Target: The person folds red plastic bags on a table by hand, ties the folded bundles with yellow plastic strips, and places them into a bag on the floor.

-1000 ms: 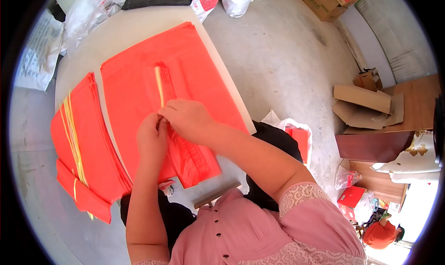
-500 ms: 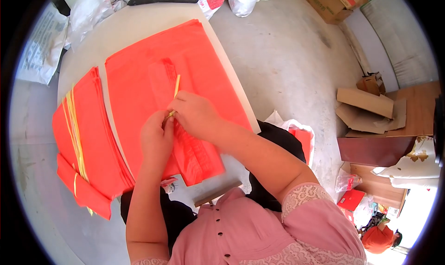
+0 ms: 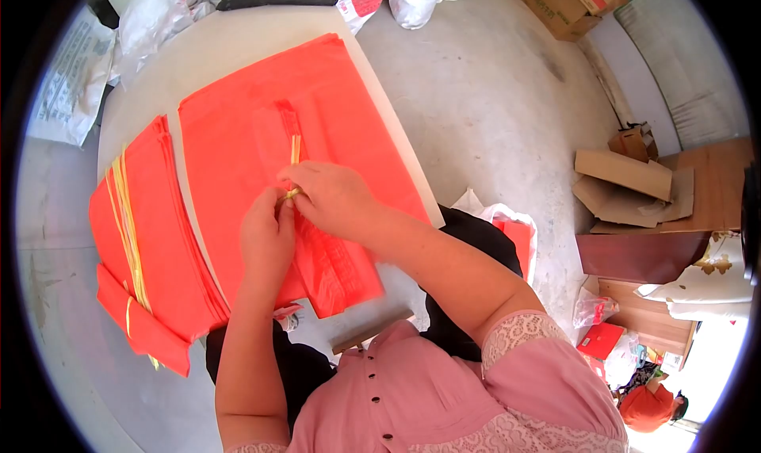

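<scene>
yellow tie (image 3: 296, 150): pinched by left hand (image 3: 265, 225) and right hand (image 3: 334, 198), both closed on it, over the folded red bundle (image 3: 331, 275). bundle lies on wide flat red stack (image 3: 226, 140), which sits on pale table (image 3: 178, 71). narrower red stack (image 3: 168, 243) to its left, yellow strands (image 3: 127, 215) across it.

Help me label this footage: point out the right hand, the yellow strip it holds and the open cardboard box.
Right hand (image 3: 336, 197): head view, on its back.
Yellow strip (image 3: 296, 149): head view, on its upper visible length.
Open cardboard box (image 3: 626, 176): head view, on a flap.
</scene>
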Tool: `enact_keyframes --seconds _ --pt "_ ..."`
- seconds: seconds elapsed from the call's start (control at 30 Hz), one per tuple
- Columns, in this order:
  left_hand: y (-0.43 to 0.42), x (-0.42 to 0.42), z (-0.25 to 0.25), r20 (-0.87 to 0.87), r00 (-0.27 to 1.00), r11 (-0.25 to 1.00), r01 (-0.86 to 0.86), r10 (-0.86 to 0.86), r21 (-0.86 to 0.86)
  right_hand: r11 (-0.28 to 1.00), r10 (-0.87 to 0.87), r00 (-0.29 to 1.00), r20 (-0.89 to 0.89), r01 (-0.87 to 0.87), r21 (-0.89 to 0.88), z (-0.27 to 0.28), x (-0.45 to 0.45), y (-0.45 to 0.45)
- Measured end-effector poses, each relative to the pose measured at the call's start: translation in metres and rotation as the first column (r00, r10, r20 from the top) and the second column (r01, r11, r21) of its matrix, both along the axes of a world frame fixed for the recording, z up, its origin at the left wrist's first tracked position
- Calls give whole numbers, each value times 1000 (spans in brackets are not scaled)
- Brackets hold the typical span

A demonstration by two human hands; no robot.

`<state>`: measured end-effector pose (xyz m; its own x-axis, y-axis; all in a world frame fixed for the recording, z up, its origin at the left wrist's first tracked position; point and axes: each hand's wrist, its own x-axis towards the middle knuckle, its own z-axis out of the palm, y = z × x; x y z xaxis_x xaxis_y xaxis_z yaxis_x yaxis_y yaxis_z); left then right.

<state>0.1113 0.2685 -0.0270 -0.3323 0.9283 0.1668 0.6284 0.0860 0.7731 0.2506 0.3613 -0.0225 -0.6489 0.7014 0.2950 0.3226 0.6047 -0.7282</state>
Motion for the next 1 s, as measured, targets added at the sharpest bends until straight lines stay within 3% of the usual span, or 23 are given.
enact_keyframes --seconds 0.13,0.17,0.23,0.33,0.43,0.53,0.63,0.9,1.0 --pt "1 0 1 92 995 996 -37 44 -79 992 6 999 33 -2 -125 10 1 0" --pt "1 -1 0 119 992 995 -34 45 -88 966 21 999 40 -10 -258 16 2 0" --pt "1 -4 -3 167 985 995 -28 44 -96 861 55 997 48 -23 -509 27 4 2" --pt "1 -8 -9 237 971 994 -13 38 -105 691 132 978 -160 -207 -692 3 0 15" --pt "3 -10 -11 302 953 993 7 28 -114 811 244 970 -5 -206 -548 16 10 15" --pt "3 -11 -14 318 948 995 17 17 -101 963 167 985 48 -153 -221 0 4 10" --pt "4 -11 -14 316 948 995 17 17 -103 985 157 985 77 -150 -89 -7 4 7" --pt "5 -15 -15 300 953 992 6 31 -123 987 158 985 71 -159 2 -6 11 8" --pt "4 -14 -5 169 982 980 -55 89 -193 982 178 974 139 -184 32 -7 14 9"
